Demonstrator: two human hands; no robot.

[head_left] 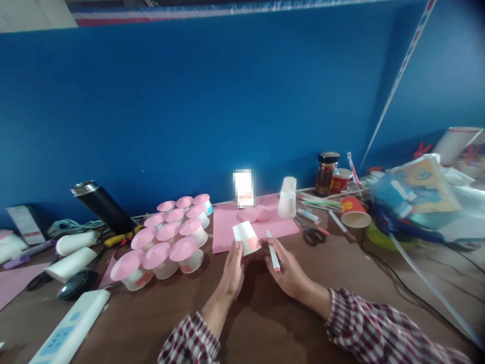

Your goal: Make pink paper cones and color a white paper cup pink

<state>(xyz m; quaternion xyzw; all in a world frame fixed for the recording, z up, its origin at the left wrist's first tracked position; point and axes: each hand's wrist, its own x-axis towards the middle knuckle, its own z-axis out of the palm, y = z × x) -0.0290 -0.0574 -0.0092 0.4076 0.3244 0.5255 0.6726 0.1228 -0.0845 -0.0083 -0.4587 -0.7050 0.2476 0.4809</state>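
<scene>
My left hand (pixel 234 270) grips a white paper cup (pixel 245 236) with an orange-pink patch near its lower right. In my right hand (pixel 290 268) is a white marker pen (pixel 273 253) with a red-pink end pointing down toward me; its fingertips come close to the cup's right side. Behind the cup lies a sheet of pink paper (pixel 227 242) with pink paper pieces (pixel 257 214) on it. To the left stand several paper cups topped with pink paper discs (pixel 155 255) in rows.
Scissors (pixel 313 234), markers (pixel 307 216) and a red cup (pixel 355 212) lie to the right, near a dark jar (pixel 326 174). Clear plastic cups (pixel 287 199) stand at the back. On the left are a black flask (pixel 104 208), a power strip (pixel 70 328) and a blue partition (pixel 212 101) behind.
</scene>
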